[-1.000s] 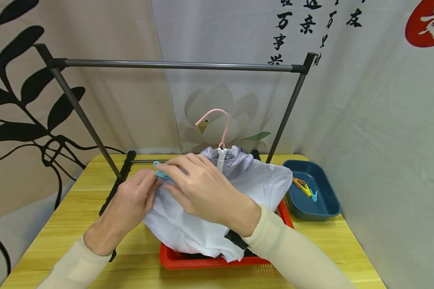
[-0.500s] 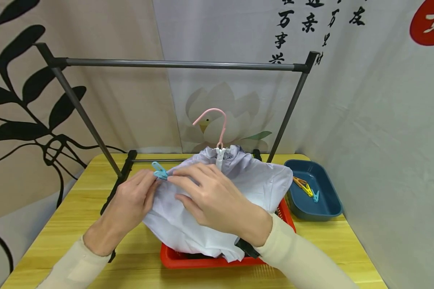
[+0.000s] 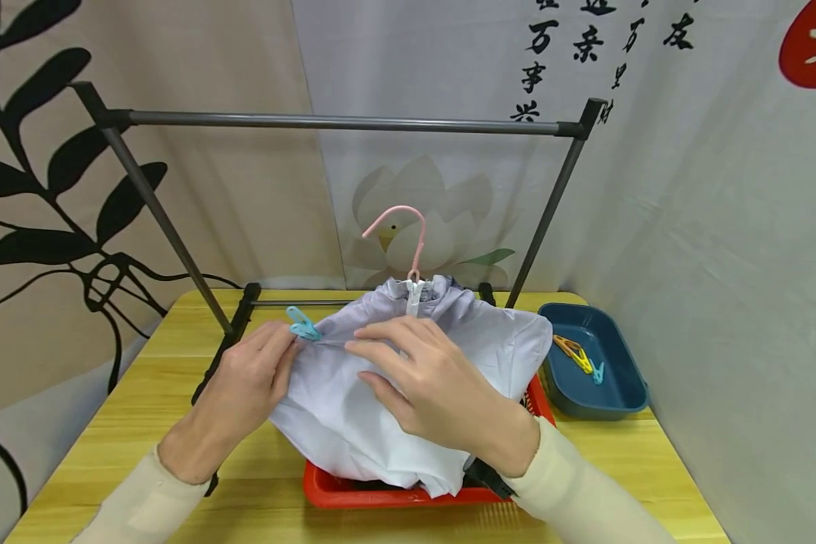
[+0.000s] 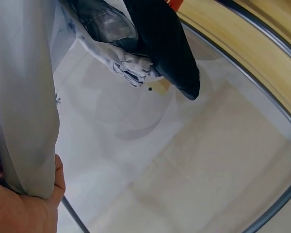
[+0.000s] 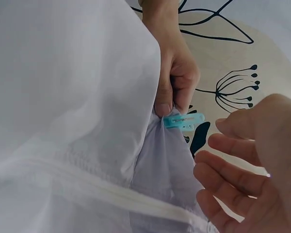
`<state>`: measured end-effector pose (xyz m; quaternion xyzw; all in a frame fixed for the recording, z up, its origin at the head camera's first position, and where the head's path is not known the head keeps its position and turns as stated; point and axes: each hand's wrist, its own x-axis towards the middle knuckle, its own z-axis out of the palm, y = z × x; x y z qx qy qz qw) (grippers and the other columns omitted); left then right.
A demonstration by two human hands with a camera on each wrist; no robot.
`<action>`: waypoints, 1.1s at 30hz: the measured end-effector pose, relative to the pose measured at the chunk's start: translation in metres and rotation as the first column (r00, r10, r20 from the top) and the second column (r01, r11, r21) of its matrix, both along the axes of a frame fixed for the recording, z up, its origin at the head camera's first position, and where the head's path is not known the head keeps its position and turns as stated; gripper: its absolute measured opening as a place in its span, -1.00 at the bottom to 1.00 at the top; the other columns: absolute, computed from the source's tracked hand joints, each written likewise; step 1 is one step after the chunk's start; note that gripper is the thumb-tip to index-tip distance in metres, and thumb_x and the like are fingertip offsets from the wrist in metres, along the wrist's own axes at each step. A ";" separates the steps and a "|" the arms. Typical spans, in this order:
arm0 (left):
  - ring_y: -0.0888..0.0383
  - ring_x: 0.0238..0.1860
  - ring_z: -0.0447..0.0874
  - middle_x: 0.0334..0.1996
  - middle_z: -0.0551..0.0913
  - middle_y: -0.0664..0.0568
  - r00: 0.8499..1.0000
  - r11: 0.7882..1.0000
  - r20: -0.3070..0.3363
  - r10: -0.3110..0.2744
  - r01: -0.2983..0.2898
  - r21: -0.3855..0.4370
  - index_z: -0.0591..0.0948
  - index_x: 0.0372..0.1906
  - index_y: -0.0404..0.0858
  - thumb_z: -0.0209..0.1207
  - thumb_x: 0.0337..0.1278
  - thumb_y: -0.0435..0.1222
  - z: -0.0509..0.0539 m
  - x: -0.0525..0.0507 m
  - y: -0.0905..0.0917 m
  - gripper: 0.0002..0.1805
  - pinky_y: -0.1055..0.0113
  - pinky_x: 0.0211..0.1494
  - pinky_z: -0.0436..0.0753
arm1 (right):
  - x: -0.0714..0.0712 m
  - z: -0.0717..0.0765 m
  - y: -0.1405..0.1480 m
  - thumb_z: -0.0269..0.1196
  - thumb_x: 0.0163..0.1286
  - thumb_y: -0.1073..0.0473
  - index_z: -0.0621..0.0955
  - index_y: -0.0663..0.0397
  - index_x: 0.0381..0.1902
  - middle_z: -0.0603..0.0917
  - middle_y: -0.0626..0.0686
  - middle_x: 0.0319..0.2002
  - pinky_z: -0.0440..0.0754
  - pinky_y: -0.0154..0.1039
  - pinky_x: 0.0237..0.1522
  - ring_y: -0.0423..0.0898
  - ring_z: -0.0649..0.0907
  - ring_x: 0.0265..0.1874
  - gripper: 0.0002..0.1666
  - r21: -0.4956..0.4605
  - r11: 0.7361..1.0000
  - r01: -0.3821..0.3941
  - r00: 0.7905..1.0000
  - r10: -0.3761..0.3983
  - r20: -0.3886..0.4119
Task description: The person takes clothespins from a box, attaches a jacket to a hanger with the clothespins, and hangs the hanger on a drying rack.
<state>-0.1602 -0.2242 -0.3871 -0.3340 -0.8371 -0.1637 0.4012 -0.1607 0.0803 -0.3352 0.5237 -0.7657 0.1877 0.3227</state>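
Jacket (image 3: 343,408) in left hand (image 3: 248,378), clip (image 3: 304,325) attached; backdrop (image 3: 666,181) reads 万事兴

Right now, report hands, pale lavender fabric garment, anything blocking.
Left hand pinches garment; right hand holds nothing. Light blue plastic clothespin clipped to garment beside left hand. No obstruction seen.

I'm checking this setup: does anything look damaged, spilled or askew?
No damage or spill shows. The clipping looks lopsided: a blue clip grips the garment beside the left hand, but none shows on its opposite shoulder.
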 end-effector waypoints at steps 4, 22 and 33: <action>0.14 -0.28 0.61 -0.27 0.69 -0.09 1.000 1.000 -0.003 -0.004 0.004 0.008 0.68 -0.05 -0.40 0.50 0.27 -0.64 -0.001 -0.001 0.000 -0.72 0.28 -0.25 0.76 | -0.001 -0.003 0.009 0.55 0.59 0.19 0.81 0.06 0.30 0.84 0.05 0.31 0.78 -0.04 0.41 0.03 0.81 0.29 -0.62 -0.023 1.000 0.005 1.000 -0.004 0.013; 0.11 -0.28 0.63 -0.25 0.72 -0.09 0.999 0.999 -0.037 -0.012 0.013 0.030 0.70 -0.05 -0.39 -0.10 0.99 -0.12 -0.004 -0.004 0.001 -0.49 0.22 -0.24 0.75 | -0.016 -0.006 0.060 0.57 0.49 0.35 0.82 0.11 0.31 0.85 0.14 0.25 0.80 0.18 0.42 0.12 0.81 0.27 -0.54 -0.148 0.987 0.060 0.995 -0.048 0.084; 0.11 -0.28 0.64 -0.25 0.73 -0.11 0.999 1.000 -0.040 -0.005 0.006 0.028 0.70 -0.05 -0.40 -0.10 1.00 -0.12 -0.004 -0.004 0.000 -0.48 0.23 -0.25 0.74 | -0.030 -0.006 0.098 0.41 0.74 0.19 0.83 0.18 0.26 0.83 0.19 0.23 0.74 -0.38 0.31 0.13 0.80 0.19 -0.72 -0.232 0.967 0.105 0.993 -0.091 0.070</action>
